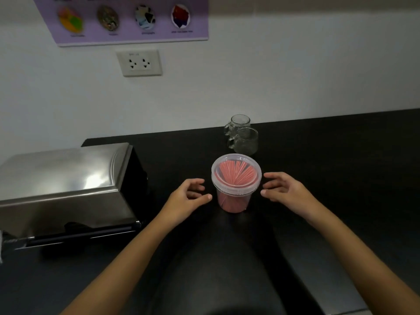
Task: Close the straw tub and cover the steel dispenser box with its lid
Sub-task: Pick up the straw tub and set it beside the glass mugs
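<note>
A clear plastic straw tub (234, 201) full of red straws stands in the middle of the black counter (341, 167). Its clear lid (236, 173) sits on top of it. My left hand (188, 196) hovers just left of the tub with fingers curled and apart, holding nothing. On the tub's right, my right hand (284, 189) is open too, its fingertips a little off the lid's rim. The steel dispenser box (66, 189) stands at the left with its shiny steel lid (61, 171) on top.
Two clear glass mugs (243, 137) stand behind the tub near the wall. A wall socket (139, 63) and a purple poster (127, 19) hang above the counter. The counter's front edge runs at the lower right.
</note>
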A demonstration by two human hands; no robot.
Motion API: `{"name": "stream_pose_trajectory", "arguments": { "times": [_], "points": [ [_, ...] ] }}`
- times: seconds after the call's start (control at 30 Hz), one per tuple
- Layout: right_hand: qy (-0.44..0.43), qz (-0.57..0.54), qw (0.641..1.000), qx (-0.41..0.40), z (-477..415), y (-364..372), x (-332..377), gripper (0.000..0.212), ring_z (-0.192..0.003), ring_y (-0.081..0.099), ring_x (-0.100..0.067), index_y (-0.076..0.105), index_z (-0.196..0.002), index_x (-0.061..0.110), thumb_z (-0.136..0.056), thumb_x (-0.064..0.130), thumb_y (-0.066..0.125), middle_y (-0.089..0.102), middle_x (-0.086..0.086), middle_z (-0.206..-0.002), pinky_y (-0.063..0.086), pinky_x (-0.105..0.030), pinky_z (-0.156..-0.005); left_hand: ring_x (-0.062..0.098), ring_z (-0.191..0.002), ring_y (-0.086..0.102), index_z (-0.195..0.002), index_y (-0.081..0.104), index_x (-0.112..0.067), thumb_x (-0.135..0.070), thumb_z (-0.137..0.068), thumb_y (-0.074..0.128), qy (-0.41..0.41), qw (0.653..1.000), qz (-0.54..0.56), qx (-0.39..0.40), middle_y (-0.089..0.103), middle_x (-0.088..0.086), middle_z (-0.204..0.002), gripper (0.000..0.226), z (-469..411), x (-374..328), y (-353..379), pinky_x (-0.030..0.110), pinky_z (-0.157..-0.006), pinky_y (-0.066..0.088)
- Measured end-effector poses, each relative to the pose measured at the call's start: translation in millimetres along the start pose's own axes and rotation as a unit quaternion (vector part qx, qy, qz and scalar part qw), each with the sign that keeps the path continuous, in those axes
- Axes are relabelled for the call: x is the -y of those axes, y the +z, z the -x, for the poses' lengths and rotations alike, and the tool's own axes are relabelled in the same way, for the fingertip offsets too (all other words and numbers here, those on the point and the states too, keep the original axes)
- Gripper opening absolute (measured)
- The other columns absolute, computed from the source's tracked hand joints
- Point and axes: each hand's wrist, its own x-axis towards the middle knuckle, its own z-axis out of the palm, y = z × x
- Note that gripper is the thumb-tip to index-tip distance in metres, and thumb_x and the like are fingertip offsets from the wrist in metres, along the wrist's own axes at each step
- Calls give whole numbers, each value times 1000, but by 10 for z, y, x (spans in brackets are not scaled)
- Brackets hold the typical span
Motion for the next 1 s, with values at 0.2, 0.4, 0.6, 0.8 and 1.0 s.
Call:
{"name": "stream_pose_trajectory", "arguments": {
  "times": [0.2,0.4,0.6,0.8,1.0],
  "points": [
    [51,-7,998,48,-171,170,-227,77,-118,52,-24,34,-137,17,-72,14,74,49,-10,-135,46,-37,-97,16,-119,51,-134,41,-22,-26,-74,74,-10,998,-24,61,50,1,-134,69,-244,32,136,35,-100,45],
    [22,-39,999,26,-255,417,-298,76,-123,50,-22,38,-135,21,-70,12,76,48,-5,-136,44,-41,-102,5,-127,40,-138,31,-27,-30,-65,81,93,990,-20,106,40,-8,-139,89,-365,76,238,24,-106,34],
    [4,-37,999,2,-367,564,-298,76,-122,51,-22,39,-134,22,-69,12,76,50,-2,-134,45,-43,-101,4,-122,44,-135,36,-27,-22,-67,80,101,992,26,68,44,-7,-136,81,-467,197,161,19,-99,38],
    [2,-33,999,15,-526,737,-198,77,-124,49,-23,36,-136,22,-70,11,75,46,-4,-139,46,-38,-100,7,-122,45,-136,37,-24,-21,-67,80,86,995,28,34,45,-2,-138,81,-510,256,-6,22,-99,39],
    [-12,-10,998,58,-812,802,-45,77,-126,47,-22,34,-137,23,-72,12,74,44,-4,-141,44,-34,-97,11,-125,45,-136,38,-21,-17,-69,79,60,997,36,-13,46,0,-137,79,-616,292,-101,17,-94,40]
  ]
}}
